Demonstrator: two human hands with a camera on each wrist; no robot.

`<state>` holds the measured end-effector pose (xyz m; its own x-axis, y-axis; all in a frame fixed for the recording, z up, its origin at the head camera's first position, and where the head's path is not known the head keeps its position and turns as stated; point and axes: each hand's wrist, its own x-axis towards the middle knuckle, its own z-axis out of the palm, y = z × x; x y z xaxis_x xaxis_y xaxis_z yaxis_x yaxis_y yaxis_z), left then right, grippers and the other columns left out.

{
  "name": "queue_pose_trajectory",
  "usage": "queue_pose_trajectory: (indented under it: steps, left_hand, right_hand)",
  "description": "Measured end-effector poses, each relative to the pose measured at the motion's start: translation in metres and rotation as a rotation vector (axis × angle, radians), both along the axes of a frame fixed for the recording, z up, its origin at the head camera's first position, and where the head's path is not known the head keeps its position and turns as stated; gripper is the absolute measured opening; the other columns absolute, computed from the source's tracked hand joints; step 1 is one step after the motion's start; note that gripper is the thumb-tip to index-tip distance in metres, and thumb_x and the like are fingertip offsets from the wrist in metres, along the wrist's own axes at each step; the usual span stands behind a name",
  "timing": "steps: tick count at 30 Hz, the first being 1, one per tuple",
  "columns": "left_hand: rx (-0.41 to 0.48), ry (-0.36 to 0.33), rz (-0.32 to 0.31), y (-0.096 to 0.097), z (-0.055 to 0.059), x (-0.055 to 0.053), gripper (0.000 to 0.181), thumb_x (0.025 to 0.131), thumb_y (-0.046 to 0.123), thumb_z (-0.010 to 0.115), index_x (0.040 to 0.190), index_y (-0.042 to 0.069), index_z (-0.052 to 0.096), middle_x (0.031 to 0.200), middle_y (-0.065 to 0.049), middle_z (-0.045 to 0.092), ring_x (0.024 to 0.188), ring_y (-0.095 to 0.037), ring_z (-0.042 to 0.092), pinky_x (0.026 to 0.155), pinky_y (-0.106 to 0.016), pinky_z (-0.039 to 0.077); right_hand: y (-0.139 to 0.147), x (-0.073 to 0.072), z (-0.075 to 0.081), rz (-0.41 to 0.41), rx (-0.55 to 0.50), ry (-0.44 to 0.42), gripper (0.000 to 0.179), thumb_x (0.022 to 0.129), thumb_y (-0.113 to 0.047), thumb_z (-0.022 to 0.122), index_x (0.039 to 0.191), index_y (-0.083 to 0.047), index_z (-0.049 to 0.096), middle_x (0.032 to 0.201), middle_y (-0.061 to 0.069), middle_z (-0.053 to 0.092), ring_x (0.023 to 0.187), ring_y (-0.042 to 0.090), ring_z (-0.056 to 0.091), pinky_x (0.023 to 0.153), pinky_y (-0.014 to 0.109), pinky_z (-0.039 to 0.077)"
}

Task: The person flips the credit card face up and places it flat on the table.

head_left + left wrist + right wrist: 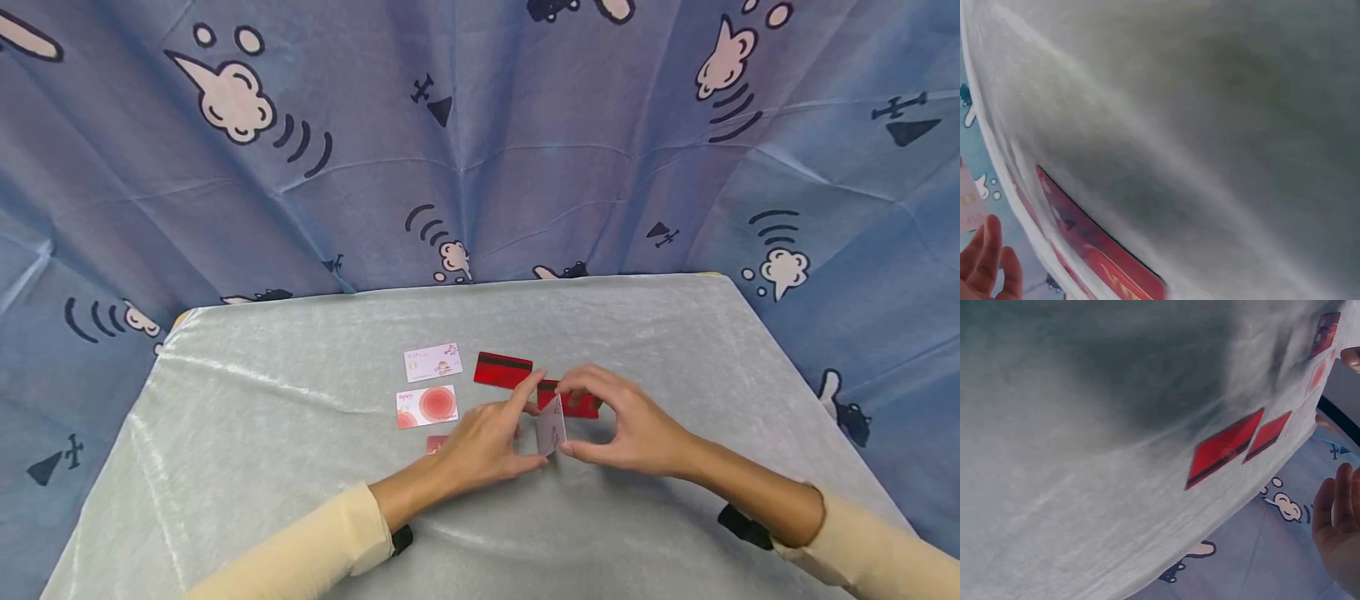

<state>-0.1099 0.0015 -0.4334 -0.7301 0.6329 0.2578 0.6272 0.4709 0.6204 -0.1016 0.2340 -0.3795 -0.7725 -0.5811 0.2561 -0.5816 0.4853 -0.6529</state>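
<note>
A big blue curtain with white puffs and dark little shapes hangs behind the far edge of the tabletop. The tabletop has a shiny pale gray cloth on it. Two cream sleeves come in from the near side.

The right hand pinches one end of a pale pink card with its thumb, and its fingertips are at the other end. The left hand is on the other side, with its thumb at the near end of the card and a finger at the far end. Its pointer finger sticks out straight, toward the far edge.

The pale pink card is held up on its side, a little closer to the tabletop's right edge than its left edge. Its long way runs from the near side toward the far edge. Its printed face looks to the left edge, and its back, with a black stripe, looks to the right edge. I can't tell if it touches the cloth.

Other cards lie flat. Left of the middle are a pink VIP card, a white card with red circles and a dark red card, partly hidden by the left hand. Two red cards with black stripes lie past the hands, toward the far edge.
</note>
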Motion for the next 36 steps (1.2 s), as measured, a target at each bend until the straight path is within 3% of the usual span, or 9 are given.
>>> queue_pose_trajectory:
  steps: [5, 10, 23, 36]
  left_hand:
    - [-0.038, 0.027, 0.002, -0.007, -0.002, 0.001, 0.1, 0.076, 0.027, 0.087, 0.155, 0.015, 0.027, 0.112, 0.002, 0.07, 0.066, -0.001, 0.052, 0.061, -0.012, 0.041]
    - [-0.066, 0.065, -0.008, -0.012, -0.003, 0.0, 0.097, 0.075, 0.027, 0.088, 0.153, 0.011, 0.032, 0.108, 0.002, 0.07, 0.058, -0.004, 0.043, 0.053, -0.013, 0.035]
    - [-0.091, 0.12, 0.005, -0.024, -0.003, 0.003, 0.093, 0.074, 0.03, 0.088, 0.15, 0.015, 0.036, 0.105, 0.005, 0.07, 0.056, -0.004, 0.04, 0.053, -0.014, 0.032]
    - [-0.096, 0.126, -0.008, -0.025, -0.005, 0.005, 0.091, 0.075, 0.031, 0.087, 0.15, 0.014, 0.038, 0.104, 0.004, 0.07, 0.058, -0.004, 0.042, 0.054, -0.013, 0.032]
  right_hand:
    - [0.006, 0.002, -0.006, -0.007, 0.03, -0.018, 0.057, 0.075, -0.025, 0.088, 0.124, -0.027, 0.058, 0.119, -0.013, 0.059, 0.101, 0.012, 0.058, 0.08, 0.033, 0.052]
    - [0.011, 0.005, -0.014, -0.02, 0.055, -0.032, 0.057, 0.076, -0.023, 0.088, 0.125, -0.026, 0.058, 0.119, -0.013, 0.059, 0.101, 0.012, 0.057, 0.082, 0.035, 0.053]
    - [0.024, 0.006, -0.032, -0.032, 0.115, -0.056, 0.059, 0.073, -0.022, 0.09, 0.123, -0.02, 0.06, 0.113, -0.014, 0.058, 0.095, 0.015, 0.058, 0.077, 0.035, 0.052]
    - [0.03, 0.009, -0.043, -0.052, 0.161, -0.06, 0.059, 0.072, -0.026, 0.09, 0.123, -0.022, 0.061, 0.11, -0.011, 0.058, 0.093, 0.014, 0.058, 0.077, 0.033, 0.052]
